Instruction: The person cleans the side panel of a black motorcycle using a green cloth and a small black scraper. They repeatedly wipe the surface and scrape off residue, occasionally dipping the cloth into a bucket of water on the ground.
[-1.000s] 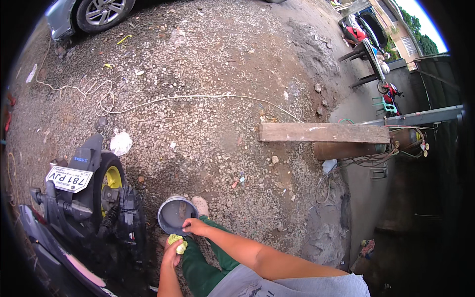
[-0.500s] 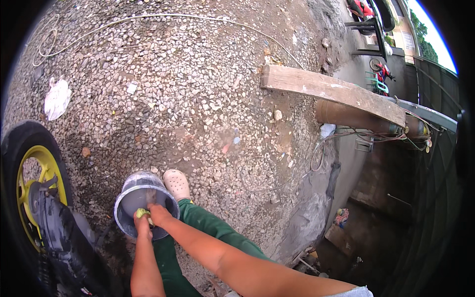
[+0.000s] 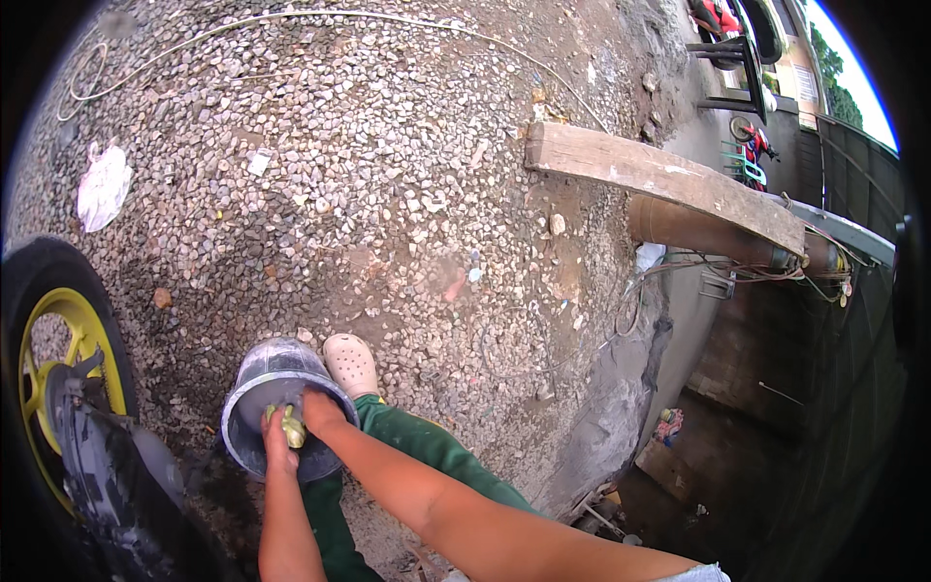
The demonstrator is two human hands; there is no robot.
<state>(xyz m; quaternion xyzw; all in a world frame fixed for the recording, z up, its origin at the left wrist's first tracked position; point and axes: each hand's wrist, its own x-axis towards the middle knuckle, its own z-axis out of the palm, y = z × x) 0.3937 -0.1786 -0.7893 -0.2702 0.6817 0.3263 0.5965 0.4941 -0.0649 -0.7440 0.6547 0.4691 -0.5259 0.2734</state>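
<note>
**Both hands inside a grey bucket on the gravel**

The left hand [image 3: 278, 438] reaches down into the grey bucket [image 3: 254, 383], and its fingers are curled around a yellow-green cloth [image 3: 291, 424], gripping it. The right hand [image 3: 317, 411] comes in just beside it from the right, resting at the bucket's inner rim and touching the same cloth; its fingers are bent downward into the bucket, and whether they pinch the cloth or only press against it cannot be told from this angle. The two hands are touching or nearly so.

The bucket stands on the gravel ground [image 3: 388, 194], directly under the fingers. Just beyond the fingers, against the bucket's far right side, is a cream clog [image 3: 351, 363] on the person's foot, with a green trouser leg [image 3: 417, 451] running back below the right forearm.

To the left of the fingers stands a black tyre with a yellow rim [image 3: 58, 339], and a dark motorcycle part [image 3: 107, 475] lies just before it. Far beyond the fingers and to the right, a wooden plank [image 3: 659, 179] rests across a rusty pipe [image 3: 698, 228] at the edge of a concrete ditch [image 3: 669, 349]. Far to the upper left lies a white scrap of plastic [image 3: 102, 184], and a thin white cord [image 3: 320, 17] winds over the gravel well away from the hands.
</note>
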